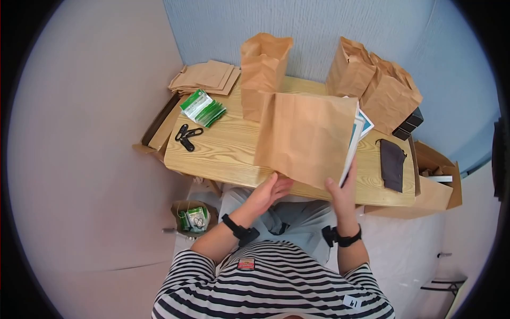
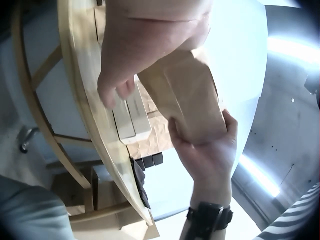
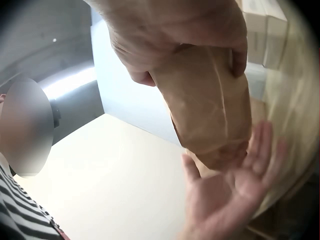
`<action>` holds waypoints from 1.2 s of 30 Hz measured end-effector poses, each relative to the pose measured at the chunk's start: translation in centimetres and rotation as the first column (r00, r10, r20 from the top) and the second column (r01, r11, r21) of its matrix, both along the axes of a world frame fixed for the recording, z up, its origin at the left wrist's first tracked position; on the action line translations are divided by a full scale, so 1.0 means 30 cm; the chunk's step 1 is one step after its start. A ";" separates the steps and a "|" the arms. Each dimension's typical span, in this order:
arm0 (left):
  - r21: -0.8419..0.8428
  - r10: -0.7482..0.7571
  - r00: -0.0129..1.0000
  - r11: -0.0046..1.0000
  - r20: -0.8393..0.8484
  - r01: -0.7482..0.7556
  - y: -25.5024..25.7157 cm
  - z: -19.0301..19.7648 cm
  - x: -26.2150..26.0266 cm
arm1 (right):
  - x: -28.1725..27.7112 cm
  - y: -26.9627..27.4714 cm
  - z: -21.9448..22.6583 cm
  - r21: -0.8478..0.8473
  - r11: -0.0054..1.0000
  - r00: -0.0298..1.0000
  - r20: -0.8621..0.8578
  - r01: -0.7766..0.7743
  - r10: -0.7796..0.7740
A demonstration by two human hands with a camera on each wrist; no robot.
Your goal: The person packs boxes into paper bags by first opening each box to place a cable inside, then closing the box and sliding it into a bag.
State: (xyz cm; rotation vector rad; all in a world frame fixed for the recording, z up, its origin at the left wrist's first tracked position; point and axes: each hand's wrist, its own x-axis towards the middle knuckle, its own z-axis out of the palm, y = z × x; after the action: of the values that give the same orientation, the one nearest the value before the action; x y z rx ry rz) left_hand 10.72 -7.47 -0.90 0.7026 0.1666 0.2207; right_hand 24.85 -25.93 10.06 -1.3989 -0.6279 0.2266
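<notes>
A brown paper bag [image 1: 311, 138] is held above the front of the table, its bottom fold facing the person. My right hand [image 1: 342, 196] grips its lower right corner, thumb on the near side; in the left wrist view the fingers of the right hand [image 2: 207, 157] wrap the bag's end [image 2: 195, 95]. My left hand [image 1: 270, 194] is at the lower left edge, fingers extended; the right wrist view shows the left hand [image 3: 227, 195] with its palm up and fingers spread by the bag [image 3: 205, 100]. White-and-blue boxes [image 1: 361, 127] show behind the bag's right side.
Upright paper bags [image 1: 263, 74] [image 1: 372, 80] stand along the back. At the left lie flat folded bags [image 1: 212, 76], green packets [image 1: 203, 109] and black straps [image 1: 187, 138]. A dark pouch [image 1: 392, 165] and black boxes [image 1: 408, 125] are at right. Cardboard boxes [image 1: 409, 199] flank the table.
</notes>
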 end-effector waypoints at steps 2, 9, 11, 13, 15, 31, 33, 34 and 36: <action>0.261 -0.102 0.947 0.947 -0.305 0.186 0.035 0.052 -0.043 | 0.036 -0.043 0.099 -0.054 0.998 0.993 0.111 0.040 -0.034; 0.438 -0.028 0.957 0.885 -0.290 0.158 0.047 0.151 -0.088 | 0.039 -0.026 0.234 -0.449 0.834 0.826 0.563 0.319 -0.013; 0.547 0.101 0.974 0.837 -0.200 0.025 0.023 0.194 -0.071 | 0.029 0.009 0.246 -0.467 0.822 0.818 0.575 0.325 0.004; 0.589 0.192 0.968 0.806 -0.162 -0.062 0.018 0.245 -0.062 | 0.012 0.043 0.277 -0.456 0.826 0.806 0.592 0.333 0.002; 0.628 0.275 0.954 0.766 -0.123 -0.139 0.021 0.269 -0.041 | -0.002 0.090 0.277 -0.484 0.805 0.784 0.620 0.345 0.037; 0.794 0.564 0.806 0.568 -0.182 -0.219 0.105 0.260 -0.047 | 0.057 0.137 0.148 -0.598 0.799 0.965 0.161 -0.071 0.206; 0.750 0.543 0.815 0.621 -0.203 -0.227 0.099 0.268 -0.047 | 0.061 0.118 0.143 -0.586 0.803 0.957 0.154 -0.112 0.246; 0.748 0.518 0.833 0.628 -0.194 -0.216 0.096 0.280 -0.049 | 0.064 0.106 0.143 -0.544 0.815 0.930 0.161 -0.197 0.332; 0.747 0.489 0.852 0.634 -0.188 -0.200 0.095 0.301 -0.057 | 0.078 0.081 0.139 -0.500 0.820 0.896 0.170 -0.280 0.409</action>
State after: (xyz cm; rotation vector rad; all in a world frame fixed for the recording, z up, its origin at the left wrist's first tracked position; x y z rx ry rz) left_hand 9.01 -4.63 8.14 1.5008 0.6222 0.5490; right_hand 27.18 -23.51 14.22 -1.7881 -1.1182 0.5118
